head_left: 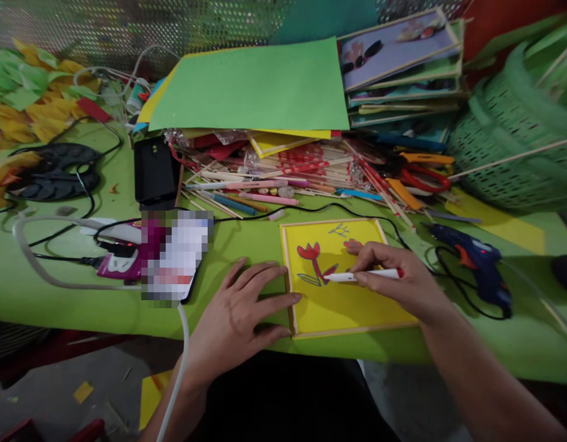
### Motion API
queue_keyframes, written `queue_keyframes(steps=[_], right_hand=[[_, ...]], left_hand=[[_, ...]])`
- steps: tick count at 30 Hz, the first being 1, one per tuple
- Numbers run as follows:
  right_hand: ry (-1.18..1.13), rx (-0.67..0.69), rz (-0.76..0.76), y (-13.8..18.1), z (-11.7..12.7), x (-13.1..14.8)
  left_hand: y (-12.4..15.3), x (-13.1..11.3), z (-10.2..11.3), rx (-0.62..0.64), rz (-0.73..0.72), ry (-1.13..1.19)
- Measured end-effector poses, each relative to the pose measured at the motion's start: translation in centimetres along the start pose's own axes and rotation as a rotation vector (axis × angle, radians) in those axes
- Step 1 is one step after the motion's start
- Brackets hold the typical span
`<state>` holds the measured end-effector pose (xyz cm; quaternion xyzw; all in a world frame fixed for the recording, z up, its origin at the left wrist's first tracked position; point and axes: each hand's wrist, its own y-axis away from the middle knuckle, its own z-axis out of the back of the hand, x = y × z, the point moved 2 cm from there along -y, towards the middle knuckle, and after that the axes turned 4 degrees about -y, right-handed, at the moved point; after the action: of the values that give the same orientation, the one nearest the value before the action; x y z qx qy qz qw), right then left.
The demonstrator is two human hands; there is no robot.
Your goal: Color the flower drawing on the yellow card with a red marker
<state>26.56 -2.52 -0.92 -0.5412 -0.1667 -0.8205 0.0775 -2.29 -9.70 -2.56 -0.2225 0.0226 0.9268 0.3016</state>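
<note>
Head view: right hand (405, 283) pinches pen (363, 275) in fingers, axis crosswise, tip left; left hand (237, 307) flat

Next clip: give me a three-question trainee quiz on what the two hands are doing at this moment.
1. True or false: the right hand holds a white pen with its tip on the yellow card.
2. Which hand lies flat on the table with fingers against the card's left edge? A) left hand B) right hand C) neither
3. Fill in: the blue glue gun lies to the ___ of the card.
Key: 1 true; 2 A; 3 right.
</note>
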Motion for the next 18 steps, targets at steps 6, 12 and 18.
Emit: queue_keyframes(steps=[6,12,18], right_hand=[[-0.004,0.022,0.004,0.12,0.18,-0.09],[-0.020,0.030,-0.018,0.09,0.06,0.04],[-0.009,-0.010,-0.043,0.05,-0.07,-0.30]], left_hand=[[-0.02,0.03,0.00,-0.002,-0.001,-0.001],[-0.07,-0.10,0.22,0.001,0.000,0.009],[-0.08,-0.10,0.30,0.013,0.012,0.009]])
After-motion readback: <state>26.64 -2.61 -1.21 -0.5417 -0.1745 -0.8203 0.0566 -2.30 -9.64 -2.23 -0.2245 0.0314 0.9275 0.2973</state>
